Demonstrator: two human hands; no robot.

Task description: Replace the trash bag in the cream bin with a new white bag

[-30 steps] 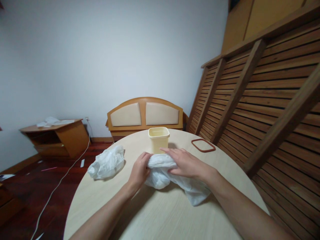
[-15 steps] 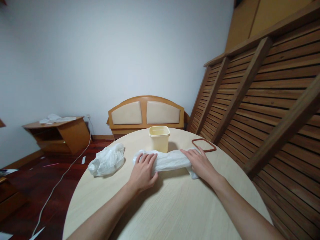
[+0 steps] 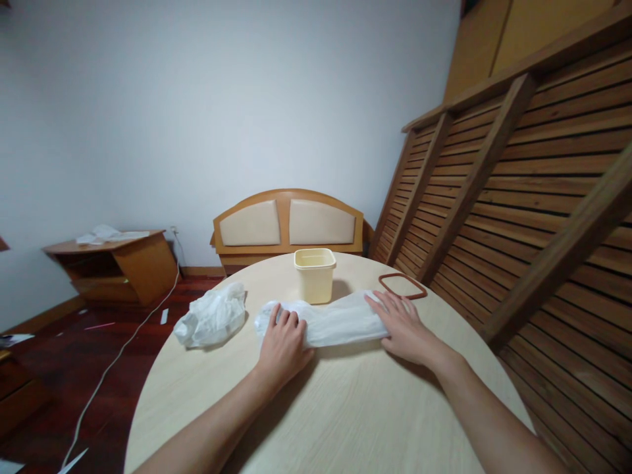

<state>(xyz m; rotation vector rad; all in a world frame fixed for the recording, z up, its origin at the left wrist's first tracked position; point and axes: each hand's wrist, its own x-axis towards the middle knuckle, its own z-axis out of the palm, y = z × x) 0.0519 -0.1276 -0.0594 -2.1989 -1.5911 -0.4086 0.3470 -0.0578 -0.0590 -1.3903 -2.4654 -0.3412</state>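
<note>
A long, folded white plastic bag [image 3: 340, 321] lies across the round table, between both my hands. My left hand [image 3: 285, 342] is closed over its left end, fingers bent, with the thumb at the near edge. At the other end, my right hand [image 3: 402, 329] rests on the bag with its fingers stretched out and somewhat apart. Just behind the bag stands a pale yellow square plastic tub [image 3: 316, 280] without a lid. To the right of the tub lies a reddish-brown frame-like ring [image 3: 419, 294], beyond my right fingertips. My palms' undersides are hidden.
Left of my hand, a crumpled white plastic bag [image 3: 212, 316] sits on the light wooden table [image 3: 365, 408]. Tall slatted wooden panels [image 3: 518, 210] lean close along the right. A headboard [image 3: 289, 224] stands behind; a low cabinet [image 3: 143, 266] and a white cable [image 3: 116, 362] are at left.
The bag under my hands has spread flatter and wider, and its dangling right corner no longer shows. My right hand has shifted slightly right; my left hand has moved slightly nearer to me.
</note>
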